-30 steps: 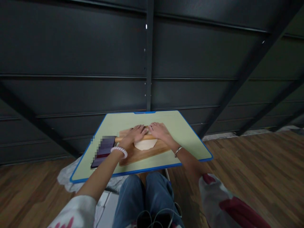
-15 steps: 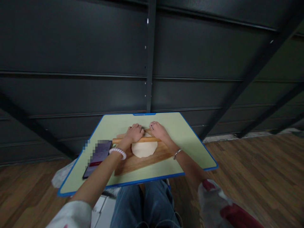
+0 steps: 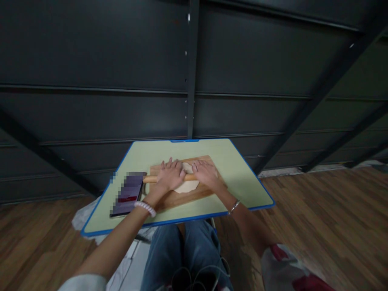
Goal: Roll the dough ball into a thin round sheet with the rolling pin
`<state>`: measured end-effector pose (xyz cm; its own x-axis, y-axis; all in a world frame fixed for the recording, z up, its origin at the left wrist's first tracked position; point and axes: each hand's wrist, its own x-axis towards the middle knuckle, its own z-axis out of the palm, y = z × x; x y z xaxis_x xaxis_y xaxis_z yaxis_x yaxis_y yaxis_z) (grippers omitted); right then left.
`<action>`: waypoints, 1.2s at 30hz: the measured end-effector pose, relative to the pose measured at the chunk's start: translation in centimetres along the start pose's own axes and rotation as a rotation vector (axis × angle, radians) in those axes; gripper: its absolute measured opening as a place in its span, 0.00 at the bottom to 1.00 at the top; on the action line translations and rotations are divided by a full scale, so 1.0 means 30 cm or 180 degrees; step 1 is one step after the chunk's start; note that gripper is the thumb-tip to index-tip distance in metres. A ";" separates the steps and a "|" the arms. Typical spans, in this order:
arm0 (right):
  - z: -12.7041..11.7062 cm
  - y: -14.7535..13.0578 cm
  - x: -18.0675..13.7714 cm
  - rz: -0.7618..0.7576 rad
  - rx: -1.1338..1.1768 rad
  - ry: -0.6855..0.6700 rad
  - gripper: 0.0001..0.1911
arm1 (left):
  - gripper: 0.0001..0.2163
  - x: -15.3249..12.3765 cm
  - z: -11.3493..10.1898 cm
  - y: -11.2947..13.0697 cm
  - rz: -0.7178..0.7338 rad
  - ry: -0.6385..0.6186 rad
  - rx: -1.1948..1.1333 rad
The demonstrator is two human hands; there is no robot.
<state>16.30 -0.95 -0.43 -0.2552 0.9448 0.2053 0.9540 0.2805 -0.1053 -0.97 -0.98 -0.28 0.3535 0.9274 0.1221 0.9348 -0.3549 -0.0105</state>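
A wooden rolling pin (image 3: pixel 190 177) lies crosswise over a flat round of pale dough (image 3: pixel 186 187). Beneath the dough is a wooden cutting board (image 3: pixel 178 200). My left hand (image 3: pixel 171 174) rests palm down on the pin left of the middle, its fingers outstretched and spread over the far side. On the pin's right part lies my right hand (image 3: pixel 205 173), fingers extended flat and covering that end. Some of the dough shows between the hands, beyond the pin and on its near side; the rest is hidden.
The board sits on a small pale-green table (image 3: pixel 242 186) with a blue rim. A phone or tablet (image 3: pixel 129 194), partly pixelated, lies at the left, close to the pin's left end. Dark metal panels (image 3: pixel 136 113) stand behind the table. My knees (image 3: pixel 182 250) are beneath its near edge.
The rolling pin has come nearer to me across the dough, and less dough shows on its near side. My fingers, more curled before, are now stretched out flat.
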 end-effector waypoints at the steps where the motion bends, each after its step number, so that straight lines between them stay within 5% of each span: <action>1: 0.002 -0.005 -0.018 -0.0003 0.0020 0.0026 0.20 | 0.25 -0.015 0.002 0.005 0.0013 0.0130 0.0036; 7: -0.007 -0.049 -0.144 0.0163 0.0043 0.0331 0.22 | 0.31 -0.118 0.001 0.047 -0.0123 0.0497 0.0045; 16: 0.004 -0.056 -0.282 -0.0277 0.0211 0.0663 0.23 | 0.28 -0.257 -0.034 0.102 0.0022 0.0570 0.0334; 28: 0.005 -0.040 -0.381 -0.0552 0.0441 0.0690 0.16 | 0.21 -0.385 0.039 0.063 0.0324 0.1022 0.0259; 36: -0.036 -0.050 -0.417 -0.0607 0.0076 0.0489 0.17 | 0.14 -0.402 0.015 0.027 0.0400 0.0984 -0.0333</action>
<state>18.22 -13.38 -1.79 -0.4018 0.8381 0.3690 0.8864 0.4571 -0.0731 -4.47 -12.40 -2.20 0.4236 0.8019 0.4213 0.8705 -0.4890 0.0554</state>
